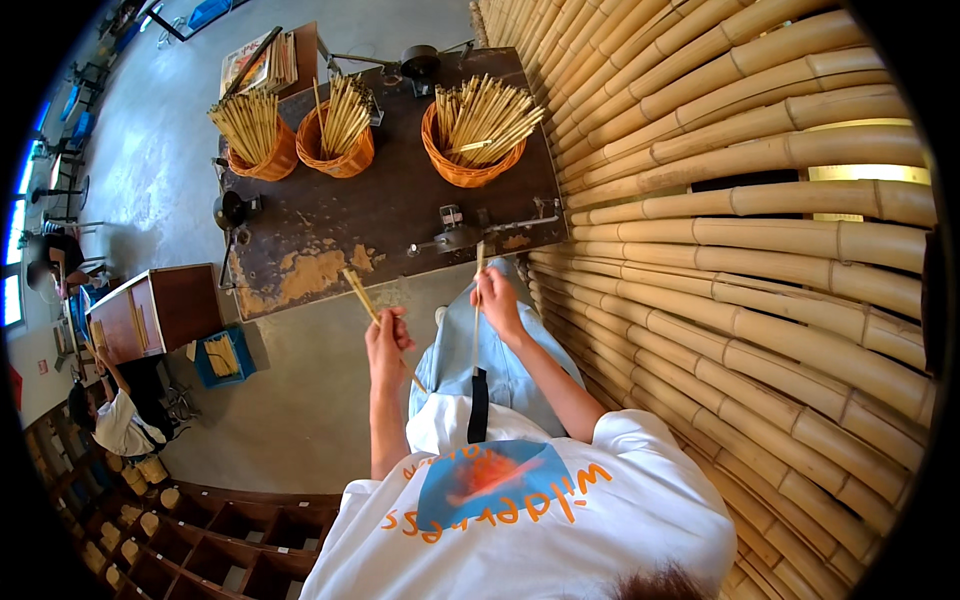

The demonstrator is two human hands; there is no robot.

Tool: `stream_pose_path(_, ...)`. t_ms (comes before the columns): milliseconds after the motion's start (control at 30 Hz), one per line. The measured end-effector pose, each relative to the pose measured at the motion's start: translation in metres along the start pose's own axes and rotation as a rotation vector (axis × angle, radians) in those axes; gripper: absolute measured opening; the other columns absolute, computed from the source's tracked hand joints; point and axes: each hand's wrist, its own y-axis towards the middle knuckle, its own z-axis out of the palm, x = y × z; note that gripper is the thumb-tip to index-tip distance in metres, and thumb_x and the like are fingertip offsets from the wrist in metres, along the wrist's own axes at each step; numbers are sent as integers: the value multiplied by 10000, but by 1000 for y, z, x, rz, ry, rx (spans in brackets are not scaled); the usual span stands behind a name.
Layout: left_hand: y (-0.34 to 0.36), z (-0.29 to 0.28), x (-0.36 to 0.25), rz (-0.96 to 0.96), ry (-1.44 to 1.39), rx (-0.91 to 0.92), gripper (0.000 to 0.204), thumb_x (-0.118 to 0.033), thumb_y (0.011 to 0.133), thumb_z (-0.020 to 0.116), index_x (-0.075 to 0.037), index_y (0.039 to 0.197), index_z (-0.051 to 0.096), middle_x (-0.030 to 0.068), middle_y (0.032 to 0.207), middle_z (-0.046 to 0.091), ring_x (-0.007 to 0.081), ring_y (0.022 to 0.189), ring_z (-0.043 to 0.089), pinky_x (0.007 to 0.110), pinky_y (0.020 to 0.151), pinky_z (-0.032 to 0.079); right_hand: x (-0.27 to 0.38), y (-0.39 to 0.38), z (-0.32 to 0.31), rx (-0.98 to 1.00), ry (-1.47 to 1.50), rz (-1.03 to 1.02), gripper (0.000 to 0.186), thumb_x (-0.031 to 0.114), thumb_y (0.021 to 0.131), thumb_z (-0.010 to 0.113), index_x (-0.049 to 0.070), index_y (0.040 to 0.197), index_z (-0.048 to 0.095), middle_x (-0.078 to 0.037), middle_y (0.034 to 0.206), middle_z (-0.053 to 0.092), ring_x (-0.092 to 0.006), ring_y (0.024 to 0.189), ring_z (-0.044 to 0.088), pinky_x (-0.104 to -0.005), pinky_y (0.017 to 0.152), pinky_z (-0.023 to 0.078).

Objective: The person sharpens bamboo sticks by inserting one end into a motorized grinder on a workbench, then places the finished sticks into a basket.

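My left hand [385, 345] is closed around thin bamboo sticks [358, 287]; how many is hard to make out. They slant across my lap, lower ends down by my shirt. To its right, my right hand [496, 303] pinches one bamboo stick [477, 345] held lengthwise before me. The upper tip of that stick is close to a small metal fixture [457, 235] at the near edge of the dark, worn table [370, 225]; whether they touch I cannot tell. Wicker baskets full of similar sticks stand along the table's far side: left [268, 168], middle [340, 160] and right [475, 174].
A bamboo-pole wall [740, 220] runs close along my right. Another dark metal fixture [231, 209] sits at the table's left edge. Left of me are a blue crate [238, 372], a wooden cabinet [180, 310], seated people and wooden cubbyholes [235, 520].
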Motion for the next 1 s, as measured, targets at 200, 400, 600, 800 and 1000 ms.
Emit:
stream_pose_path(200,-8,-11,-9,-48,13,-43,281,-327,1038,458,-89,923,552,-94,615,283,13,484,221,197,419,189,-127,57,2,-82,-803,-96,292,235,951,459,48,875,670,-161,826,685,-373,817,645,-484,737,489)
stream_pose_path(400,-9,-14,1,-68,1,-56,283,-337,1032,470,-88,930,556,-89,613,291,14,480,231,193,417,194,-128,80,10,-78,-821,-127,300,211,985,418,60,889,658,-173,900,679,-390,882,631,-503,769,477)
stream_pose_path(600,-9,-15,3,-93,-7,-60,276,-332,1032,470,-87,940,555,-84,617,295,18,476,232,193,412,195,-132,82,19,-139,-733,-96,271,222,992,437,67,913,645,-176,887,678,-397,863,631,-497,747,485)
stream_pose_path(800,-3,-11,-3,-105,5,-56,275,-325,1035,464,-88,932,557,-85,615,291,18,474,230,194,412,197,-140,100,21,-183,-649,-160,253,221,989,457,65,916,642,-171,860,675,-394,830,633,-484,714,480)
stream_pose_path(1000,-1,-9,4,-128,10,-74,275,-322,1037,458,-88,929,556,-87,616,284,16,477,228,196,413,194,-134,94,16,-148,-641,-164,255,227,990,451,73,938,648,-158,820,665,-381,796,628,-469,701,473)
